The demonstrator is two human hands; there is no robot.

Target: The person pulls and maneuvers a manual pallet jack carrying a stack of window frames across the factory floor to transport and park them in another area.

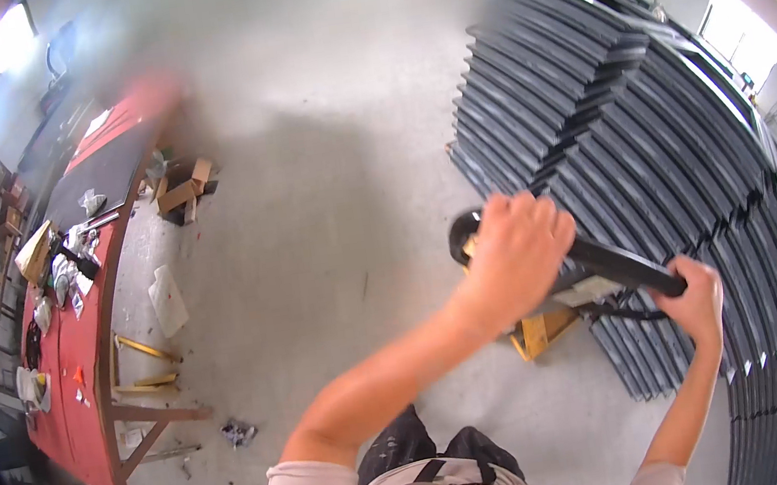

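Note:
A thick black handle [619,263] slants down to the right in front of me, with a rounded black end on its left. My left hand [518,245] is wrapped over it from above near that end. Around its right end the fingers of my right hand [695,298] are closed. Beneath the handle show a pale label plate [586,291] and a yellow metal body [542,330], like a pallet truck's. My left hand and forearm hide part of it.
Tall stacks of dark ribbed metal profiles [651,149] rise close on the right. A red-topped workbench [68,383] with tools and scraps runs along the left. Cardboard boxes [185,189], a yellow frame piece [145,349] and crumpled litter [237,433] lie on the grey floor [311,253].

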